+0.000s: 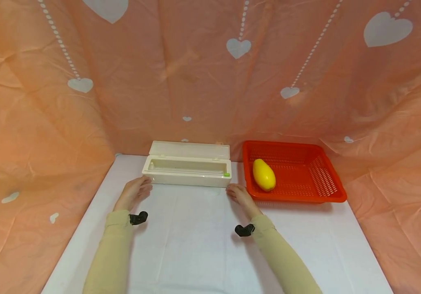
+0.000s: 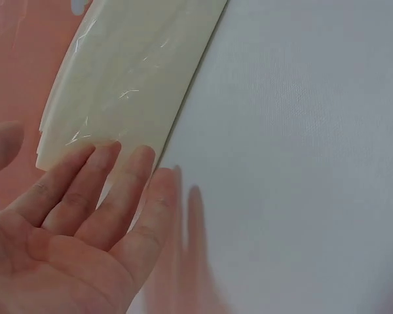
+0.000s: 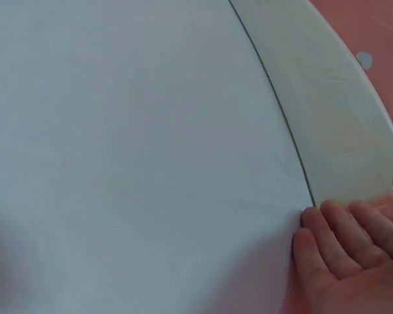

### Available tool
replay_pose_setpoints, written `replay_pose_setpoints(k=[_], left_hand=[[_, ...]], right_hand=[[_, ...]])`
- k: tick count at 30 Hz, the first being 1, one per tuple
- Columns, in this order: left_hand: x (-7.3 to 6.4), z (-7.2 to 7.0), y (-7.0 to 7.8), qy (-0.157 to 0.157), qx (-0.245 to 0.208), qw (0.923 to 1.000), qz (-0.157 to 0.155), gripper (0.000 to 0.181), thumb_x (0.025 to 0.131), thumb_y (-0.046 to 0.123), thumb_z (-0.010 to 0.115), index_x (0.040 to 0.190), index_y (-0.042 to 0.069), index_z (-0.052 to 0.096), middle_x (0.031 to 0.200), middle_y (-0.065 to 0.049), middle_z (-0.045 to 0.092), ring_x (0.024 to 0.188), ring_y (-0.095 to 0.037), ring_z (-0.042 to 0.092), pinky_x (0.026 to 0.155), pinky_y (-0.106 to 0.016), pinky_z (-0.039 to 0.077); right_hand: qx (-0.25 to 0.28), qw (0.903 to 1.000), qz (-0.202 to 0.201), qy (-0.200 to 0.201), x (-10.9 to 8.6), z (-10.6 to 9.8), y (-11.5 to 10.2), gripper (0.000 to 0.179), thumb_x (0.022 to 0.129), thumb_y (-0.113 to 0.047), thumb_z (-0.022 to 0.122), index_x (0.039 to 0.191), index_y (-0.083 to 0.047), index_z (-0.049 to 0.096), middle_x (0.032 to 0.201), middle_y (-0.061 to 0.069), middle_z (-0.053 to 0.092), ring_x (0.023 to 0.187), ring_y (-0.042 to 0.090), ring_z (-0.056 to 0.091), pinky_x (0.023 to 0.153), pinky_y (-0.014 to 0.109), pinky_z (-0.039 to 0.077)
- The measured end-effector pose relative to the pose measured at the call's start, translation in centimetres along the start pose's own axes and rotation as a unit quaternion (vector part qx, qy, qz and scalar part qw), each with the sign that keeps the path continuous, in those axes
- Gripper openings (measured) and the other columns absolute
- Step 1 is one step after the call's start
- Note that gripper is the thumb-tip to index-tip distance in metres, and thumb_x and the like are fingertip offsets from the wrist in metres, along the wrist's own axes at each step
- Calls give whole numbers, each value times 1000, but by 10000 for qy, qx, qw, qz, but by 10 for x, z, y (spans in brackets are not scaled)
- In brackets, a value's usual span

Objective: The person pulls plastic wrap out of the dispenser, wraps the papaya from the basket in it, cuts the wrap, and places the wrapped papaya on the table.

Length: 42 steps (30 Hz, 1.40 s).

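A long cream box [image 1: 188, 179] with its lid [image 1: 190, 150] raised stands at the back of the white table. Inside it lies a clear strip, and a small green piece [image 1: 226, 174] shows at the right end. My left hand [image 1: 134, 192] is at the box's front left corner; in the left wrist view its fingers [image 2: 134, 190] are extended right at the box's end. At the front right corner is my right hand [image 1: 240, 197], its fingers [image 3: 344, 239] nearly straight and close to the box's edge in the right wrist view. Neither hand grips anything.
Right of the box sits a red plastic basket [image 1: 298, 196] with perforated sides. A yellow papaya-like fruit [image 1: 263, 175] lies in its left part. An orange curtain [image 1: 203, 81] with white hearts hangs behind and along both sides of the white-covered table [image 1: 188, 245].
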State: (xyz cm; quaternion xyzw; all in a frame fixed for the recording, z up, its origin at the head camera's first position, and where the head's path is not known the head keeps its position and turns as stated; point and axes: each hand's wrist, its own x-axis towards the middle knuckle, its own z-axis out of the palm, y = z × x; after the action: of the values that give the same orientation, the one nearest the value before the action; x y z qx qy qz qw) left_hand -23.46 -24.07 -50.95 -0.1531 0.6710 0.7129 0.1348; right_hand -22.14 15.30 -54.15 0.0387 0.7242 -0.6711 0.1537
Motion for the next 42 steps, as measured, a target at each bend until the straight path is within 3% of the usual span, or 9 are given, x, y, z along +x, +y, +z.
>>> replay_pose_setpoints(k=[6,10,16,25,34,42], left_hand=[[-2,1,-2,-59,-158,9998,77,54,104,29,39,143,-7,32,143,-26,35,132,-31,38,109,-40,33],[-2,0,-3,-67,-162,9998,108,51,105,25,40,143,-7,30,137,-25,40,127,-29,44,108,-41,34],[-2,1,-2,-107,-358,9991,182,49,104,20,43,142,-8,30,115,-11,55,109,-19,57,105,-38,39],[-2,1,5,67,-493,9986,175,29,102,18,46,123,-4,45,92,-1,59,94,-16,60,101,-37,43],[-7,-1,13,-24,-457,9980,439,24,103,14,44,117,-4,49,91,1,62,92,-11,59,108,-42,35],[-6,-4,20,-8,-413,9977,530,31,101,15,50,123,-7,49,89,3,64,90,-10,61,97,-30,46]], right_hand=[[223,9993,-287,-94,6,9,-1,42,101,-22,47,133,5,46,130,20,51,120,33,51,106,41,38],[285,9990,-314,-121,10,15,-1,41,100,-22,50,131,5,47,127,20,53,117,33,54,105,41,39],[235,9987,-447,38,14,22,-4,36,98,-19,55,123,7,55,117,22,61,109,33,58,100,43,44],[290,9987,-396,132,14,23,-6,27,96,-14,58,113,7,62,100,15,67,100,31,61,93,41,49],[489,9972,-510,238,10,28,-18,22,97,-15,58,105,4,64,98,13,66,101,35,59,95,44,48],[932,9930,-604,390,11,32,-28,26,99,-16,54,108,7,60,102,17,66,104,36,60,98,45,46]])
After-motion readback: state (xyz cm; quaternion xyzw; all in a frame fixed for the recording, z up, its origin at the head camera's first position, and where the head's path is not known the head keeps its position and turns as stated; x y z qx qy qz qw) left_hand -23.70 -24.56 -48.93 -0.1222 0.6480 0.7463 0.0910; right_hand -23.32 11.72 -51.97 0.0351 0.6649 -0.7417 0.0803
